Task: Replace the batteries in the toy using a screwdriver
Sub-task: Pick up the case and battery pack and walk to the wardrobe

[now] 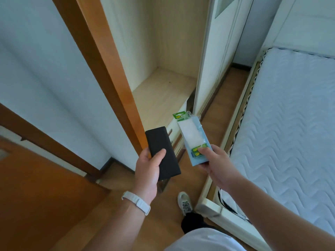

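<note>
Head: left hand [147, 172] black case [160, 147]; right hand [216, 164] battery pack [192, 135], blurred

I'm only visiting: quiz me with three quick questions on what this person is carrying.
1. True or false: the left hand holds a black case.
2. Which hand holds the battery pack? A: left. B: right.
3. Fill in: the mattress lies on the person's ____ side.
Key: 1 true; 2 B, the right hand; 3 right.
</note>
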`<move>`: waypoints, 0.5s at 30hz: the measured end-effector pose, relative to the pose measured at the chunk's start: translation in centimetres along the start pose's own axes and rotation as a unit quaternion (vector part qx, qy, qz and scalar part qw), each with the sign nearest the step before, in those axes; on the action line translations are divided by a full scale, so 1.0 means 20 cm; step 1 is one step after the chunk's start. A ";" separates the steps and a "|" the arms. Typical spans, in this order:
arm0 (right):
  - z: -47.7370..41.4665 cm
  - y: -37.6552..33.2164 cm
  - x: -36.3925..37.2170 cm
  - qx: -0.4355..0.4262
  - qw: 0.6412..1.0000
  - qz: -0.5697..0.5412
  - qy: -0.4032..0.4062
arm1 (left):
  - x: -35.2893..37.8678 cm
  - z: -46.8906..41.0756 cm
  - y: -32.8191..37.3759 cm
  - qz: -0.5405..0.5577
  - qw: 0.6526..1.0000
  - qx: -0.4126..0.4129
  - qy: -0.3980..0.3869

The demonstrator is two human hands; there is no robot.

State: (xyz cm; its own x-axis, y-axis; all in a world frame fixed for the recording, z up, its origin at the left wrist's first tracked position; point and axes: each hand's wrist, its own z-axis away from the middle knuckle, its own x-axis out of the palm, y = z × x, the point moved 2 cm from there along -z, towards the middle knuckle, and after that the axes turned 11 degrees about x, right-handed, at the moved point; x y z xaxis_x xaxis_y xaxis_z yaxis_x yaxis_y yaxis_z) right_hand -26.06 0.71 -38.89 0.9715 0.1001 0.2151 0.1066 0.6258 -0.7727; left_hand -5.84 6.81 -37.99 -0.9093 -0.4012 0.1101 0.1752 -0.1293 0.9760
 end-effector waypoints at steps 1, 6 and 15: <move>-0.08 -0.05 0.00 0.004 1.000 -0.005 -0.003 | 0.03 -0.07 0.01 -0.007 1.000 -0.002 0.013; -0.40 -0.32 -0.05 0.007 1.000 -0.005 -0.010 | 0.21 -0.44 0.10 -0.021 0.999 -0.006 0.034; -0.74 -0.61 -0.09 0.009 1.000 0.015 -0.024 | 0.37 -0.79 0.17 -0.028 0.999 -0.007 0.041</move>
State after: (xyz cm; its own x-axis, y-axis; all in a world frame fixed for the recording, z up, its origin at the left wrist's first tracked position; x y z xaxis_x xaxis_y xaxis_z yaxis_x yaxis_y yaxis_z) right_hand -25.93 -18.46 -38.63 0.9627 0.1560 0.2210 0.0734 0.6357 -0.7684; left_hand -5.93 -10.96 -36.77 -0.8844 -0.4651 0.0400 0.1315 -0.1660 0.9773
